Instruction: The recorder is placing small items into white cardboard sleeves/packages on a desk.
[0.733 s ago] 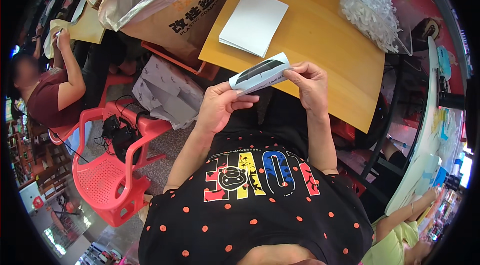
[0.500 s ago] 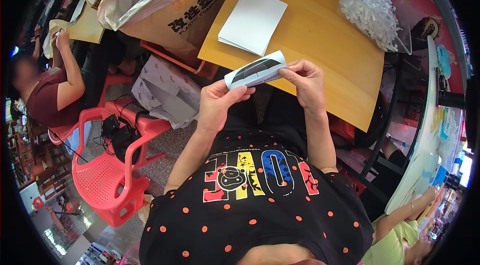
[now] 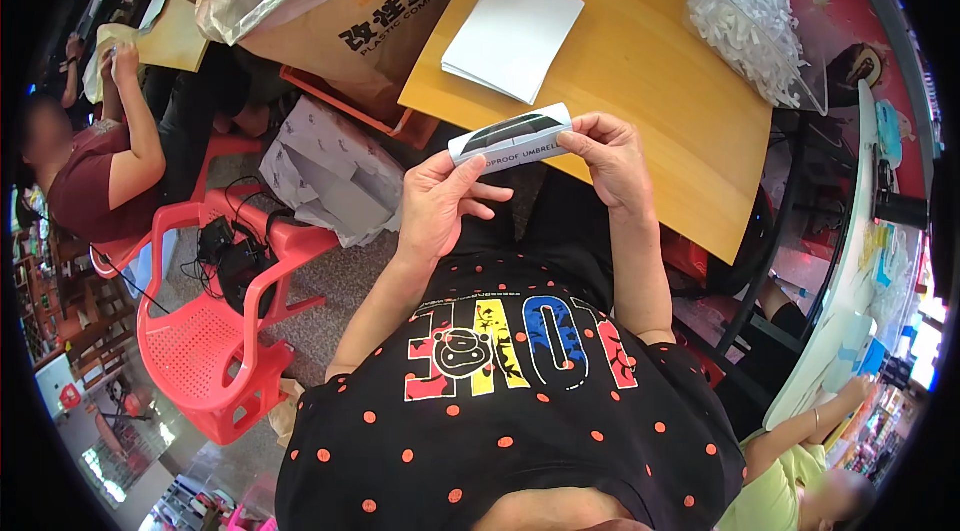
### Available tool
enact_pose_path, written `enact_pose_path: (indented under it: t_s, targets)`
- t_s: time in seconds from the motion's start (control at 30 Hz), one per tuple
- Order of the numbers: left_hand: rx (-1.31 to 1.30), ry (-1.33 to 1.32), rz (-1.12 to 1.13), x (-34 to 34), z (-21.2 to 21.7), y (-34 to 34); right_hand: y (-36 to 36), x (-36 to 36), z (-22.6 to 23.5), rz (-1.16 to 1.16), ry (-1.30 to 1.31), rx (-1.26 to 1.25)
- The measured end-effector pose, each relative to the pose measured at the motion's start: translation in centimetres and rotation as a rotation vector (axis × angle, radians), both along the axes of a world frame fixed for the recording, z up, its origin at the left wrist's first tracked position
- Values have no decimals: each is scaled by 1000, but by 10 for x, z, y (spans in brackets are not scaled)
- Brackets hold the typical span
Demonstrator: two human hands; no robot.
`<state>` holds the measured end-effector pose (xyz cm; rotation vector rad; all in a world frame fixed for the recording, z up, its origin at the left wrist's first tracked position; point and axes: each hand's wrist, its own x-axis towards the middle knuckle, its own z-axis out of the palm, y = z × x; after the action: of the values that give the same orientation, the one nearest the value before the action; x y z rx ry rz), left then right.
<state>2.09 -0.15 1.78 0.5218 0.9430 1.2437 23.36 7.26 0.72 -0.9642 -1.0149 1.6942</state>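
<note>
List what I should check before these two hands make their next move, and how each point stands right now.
1. Left hand has a hold: ok, its thumb and fingers grip the left end of the umbrella-printed paper.
2. Right hand has a hold: ok, it pinches the right end.
3. Printed side in view: ok, the umbrella picture faces the camera.
4. Paper flat: not ok, it is curved over between the hands.
5. White sheets neatly squared: not ok, lower ones peek out along the near left edge of the stack on the yellow table.
6. Undersides of those sheets: cannot tell, they are hidden.
</note>
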Motion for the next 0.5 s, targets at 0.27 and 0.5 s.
enact_pose_path:
  t_s: [0.27, 0.5]
  targets:
    - [-29, -203, 17, 5, -11, 4, -1, -3, -1, -17, -5, -16]
    - [82, -4, 76, 6, -14, 4, -4, -8, -1, -1, -103, -32]
